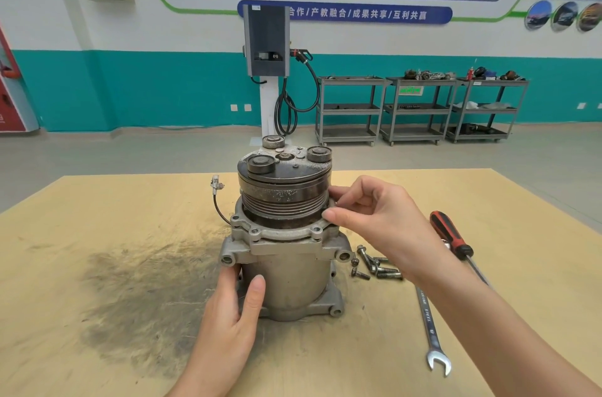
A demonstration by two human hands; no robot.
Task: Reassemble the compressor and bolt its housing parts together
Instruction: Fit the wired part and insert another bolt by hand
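The compressor [286,269] stands upright on the wooden table [97,207], its dark grooved pulley [283,191] on top and a silver front housing flange [280,234] with bolt holes below it. My left hand [234,308] grips the lower left of the cylindrical body. My right hand [368,214] pinches something small at the right rim of the flange, beside the pulley; what it holds is hidden by the fingertips. Several loose bolts [374,264] lie on the table just right of the compressor.
A red-handled screwdriver [451,235] and a combination wrench [430,328] lie to the right of the bolts. A wired connector [216,185] hangs off the compressor's left. A dark grease stain [136,292] marks the table on the left. Shelving carts stand far behind.
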